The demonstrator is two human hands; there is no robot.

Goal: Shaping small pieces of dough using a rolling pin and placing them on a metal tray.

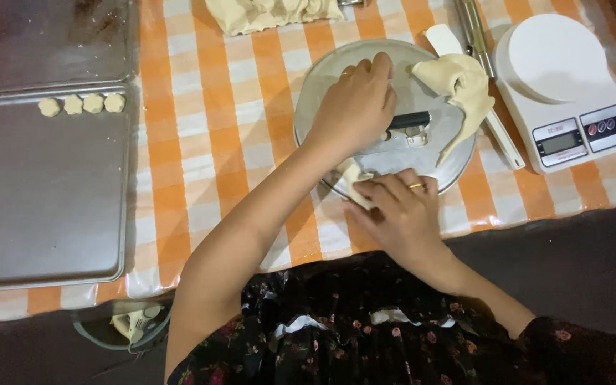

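Nearest, a small dough piece (356, 187) is pinched by the right hand (401, 214) at the round metal plate's (322, 85) near rim; a black-handled cutter (408, 121) is gripped by the left hand (354, 107). Portioning seems underway; a clean cut is needed next.

Head camera, looking steeply down, close over table (215, 142).

my left hand (354, 107) rests on the round metal plate (315, 93), gripping a black-handled cutter (408, 121). my right hand (397, 210) pinches a small dough piece (354, 182) at the plate's near rim. a larger sheet of dough (461, 89) droops over its far side, beside the white kitchen scale (565, 85). four dough balls (81, 104) line the baking tray (37, 207) on the orange checked cloth (215, 128).
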